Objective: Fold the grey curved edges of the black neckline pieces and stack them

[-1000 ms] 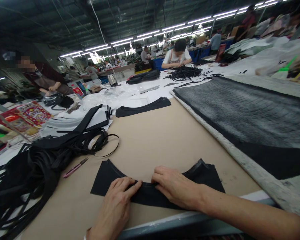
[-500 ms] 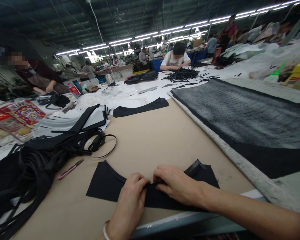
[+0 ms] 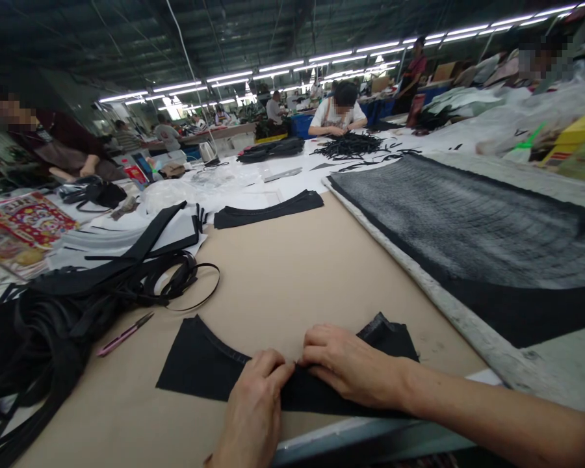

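A curved black fabric piece (image 3: pixel 195 364) lies on the tan table surface right in front of me. My left hand (image 3: pixel 258 396) is closed on its curved upper edge near the middle, thumb and fingers pinched together. Just to the right, my right hand (image 3: pixel 346 364) pinches the same edge, its fingertips almost meeting the left ones. At the right end, a strip of the edge stands up and shows a shiny underside. Left of the fabric lies a pair of pink-handled thread snips (image 3: pixel 125 334). Farther back rests another curved black piece (image 3: pixel 268 209).
Black strips (image 3: pixel 53 331) are heaped at the left, with a thin loop reaching onto the tan surface. On the right, a large black sheet with a greyish coating (image 3: pixel 478 221) lies on a pale board. A co-worker (image 3: pixel 338 110) handles black strips across the table; another person stands at left.
Both hands stay on the curved edge, with the fingers pressed down slightly lower. The whole view has shifted a little, so most things appear farther left.
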`<state>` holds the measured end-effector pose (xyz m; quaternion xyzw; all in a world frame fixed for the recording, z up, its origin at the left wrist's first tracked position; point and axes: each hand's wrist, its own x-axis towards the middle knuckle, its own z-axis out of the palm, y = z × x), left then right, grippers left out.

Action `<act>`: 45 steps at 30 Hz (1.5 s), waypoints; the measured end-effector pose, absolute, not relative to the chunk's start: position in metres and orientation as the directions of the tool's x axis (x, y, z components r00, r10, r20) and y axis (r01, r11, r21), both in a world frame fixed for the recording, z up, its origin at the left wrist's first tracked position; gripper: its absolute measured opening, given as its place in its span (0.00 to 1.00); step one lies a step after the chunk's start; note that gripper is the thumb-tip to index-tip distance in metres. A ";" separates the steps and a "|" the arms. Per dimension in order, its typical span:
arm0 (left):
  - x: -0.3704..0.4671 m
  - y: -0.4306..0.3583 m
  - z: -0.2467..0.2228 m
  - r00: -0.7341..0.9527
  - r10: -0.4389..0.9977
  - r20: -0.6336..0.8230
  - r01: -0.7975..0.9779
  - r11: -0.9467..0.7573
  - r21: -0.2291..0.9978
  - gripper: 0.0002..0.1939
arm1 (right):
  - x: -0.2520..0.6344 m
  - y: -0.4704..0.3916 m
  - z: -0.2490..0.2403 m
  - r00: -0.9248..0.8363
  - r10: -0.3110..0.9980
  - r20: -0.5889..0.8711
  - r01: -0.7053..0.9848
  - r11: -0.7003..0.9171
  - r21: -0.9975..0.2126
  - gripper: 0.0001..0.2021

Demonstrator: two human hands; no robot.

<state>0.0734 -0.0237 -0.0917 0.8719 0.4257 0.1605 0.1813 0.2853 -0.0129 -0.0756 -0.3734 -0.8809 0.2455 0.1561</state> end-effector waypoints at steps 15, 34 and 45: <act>0.035 -0.027 -0.094 0.749 0.575 0.328 0.579 -0.810 0.098 0.28 | 0.284 -0.016 -0.069 -0.694 0.719 0.043 0.613 0.621 -0.488 0.05; 0.085 -0.031 -0.096 0.601 0.771 0.210 0.649 -0.624 0.435 0.14 | 0.296 -0.021 -0.072 -0.664 0.745 0.063 0.623 0.599 -0.503 0.06; 0.074 -0.038 -0.108 0.703 0.658 0.270 0.604 -0.753 0.261 0.24 | 0.302 -0.024 -0.075 -0.738 0.661 0.134 0.572 0.718 -0.397 0.09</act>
